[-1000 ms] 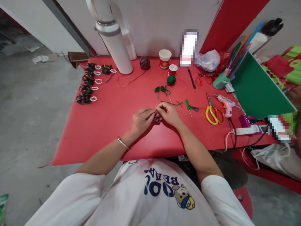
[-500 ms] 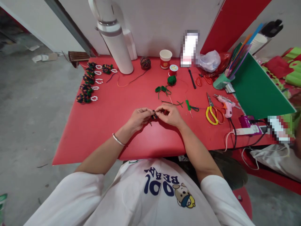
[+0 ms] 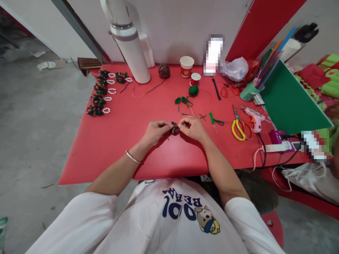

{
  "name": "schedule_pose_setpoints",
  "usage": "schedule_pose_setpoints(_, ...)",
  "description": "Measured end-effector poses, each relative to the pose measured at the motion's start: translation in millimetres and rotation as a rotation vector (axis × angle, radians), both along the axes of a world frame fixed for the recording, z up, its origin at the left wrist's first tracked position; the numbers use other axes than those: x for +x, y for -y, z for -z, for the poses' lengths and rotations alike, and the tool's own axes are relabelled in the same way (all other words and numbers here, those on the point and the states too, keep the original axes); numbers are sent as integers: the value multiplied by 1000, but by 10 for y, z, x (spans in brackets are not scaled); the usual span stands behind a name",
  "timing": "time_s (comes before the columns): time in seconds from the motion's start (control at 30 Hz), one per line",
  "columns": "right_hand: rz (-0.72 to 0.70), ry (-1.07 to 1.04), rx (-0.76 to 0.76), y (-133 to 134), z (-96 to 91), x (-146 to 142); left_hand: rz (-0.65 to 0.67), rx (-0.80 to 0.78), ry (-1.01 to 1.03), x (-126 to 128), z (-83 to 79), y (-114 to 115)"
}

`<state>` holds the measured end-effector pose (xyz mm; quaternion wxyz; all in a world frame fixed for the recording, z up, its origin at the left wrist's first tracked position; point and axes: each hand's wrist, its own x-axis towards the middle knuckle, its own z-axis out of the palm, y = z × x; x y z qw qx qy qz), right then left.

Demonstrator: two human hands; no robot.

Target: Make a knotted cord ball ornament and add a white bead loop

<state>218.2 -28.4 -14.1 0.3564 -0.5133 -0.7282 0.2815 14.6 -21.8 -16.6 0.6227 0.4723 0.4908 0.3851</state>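
Observation:
A small dark multicoloured yarn piece (image 3: pixel 174 129) is held just above the red table (image 3: pixel 119 144), between both hands. My left hand (image 3: pixel 158 132) pinches its left side with thumb and forefinger. At its right edge my right hand (image 3: pixel 192 127) is also closed in a pinch; fine strands between the fingertips are too small to make out. Beyond the hands lie green yarn loops (image 3: pixel 183 101), a green ball of yarn (image 3: pixel 193 90) and a green-handled crochet hook (image 3: pixel 212 119). Several finished-looking yarn pieces with white bead loops (image 3: pixel 96 99) line the table's left edge.
A tall white flask (image 3: pixel 134 53), a multicoloured yarn ball (image 3: pixel 164 71) and a paper cup (image 3: pixel 186 67) stand at the back. To the right are yellow-handled scissors (image 3: pixel 239 128), a pink glue gun (image 3: pixel 256 119), cables, a pen holder (image 3: pixel 249 92) and a green board (image 3: pixel 293 102).
My hands have moved slightly apart, so more of the yarn piece shows between them. Both still pinch it. The things on the table have stayed put.

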Motion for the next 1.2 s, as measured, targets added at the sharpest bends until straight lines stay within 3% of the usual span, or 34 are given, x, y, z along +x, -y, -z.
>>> schedule_pose_setpoints(0.17,187,276,4,-81,-34,76,86,332,-483,-153,43,-54)
schedule_pose_setpoints(0.23,207,240,-19,-70,-123,102,104,529,-578,-168,69,-67)
schedule_pose_setpoints(0.3,145,74,-50,58,-300,132,68,715,-601,-170,92,-80)
schedule_pose_setpoints(0.37,-117,-144,-134,339,-523,150,-21,827,-612,-179,108,-96)
schedule_pose_setpoints(0.43,-519,-231,-233,739,-688,140,-118,873,-622,-198,113,-110)
schedule_pose_setpoints(0.5,-837,-250,-343,1162,-699,99,-179,876,-615,-213,109,-108)
schedule_pose_setpoints(0.57,-883,-225,-425,1511,-533,56,-177,861,-587,-205,97,-84)
schedule_pose_setpoints(0.67,-700,-115,-497,1814,-108,74,-98,871,-545,-148,75,-23)
schedule_pose_setpoints(0.8,-411,9,-581,1970,366,280,4,889,-526,-56,65,35)
schedule_pose_setpoints(0.9,-228,275,-649,2081,585,448,43,858,-522,-25,80,38)
schedule_pose_setpoints(0.97,-186,383,-671,2179,715,522,62,853,-505,-26,100,28)
schedule_pose_setpoints(1.13,-138,162,-837,2395,1070,570,104,823,-504,-38,158,-4)
schedule_pose_setpoints(1.2,-7,95,-931,2409,1197,568,133,790,-521,-29,160,-14)
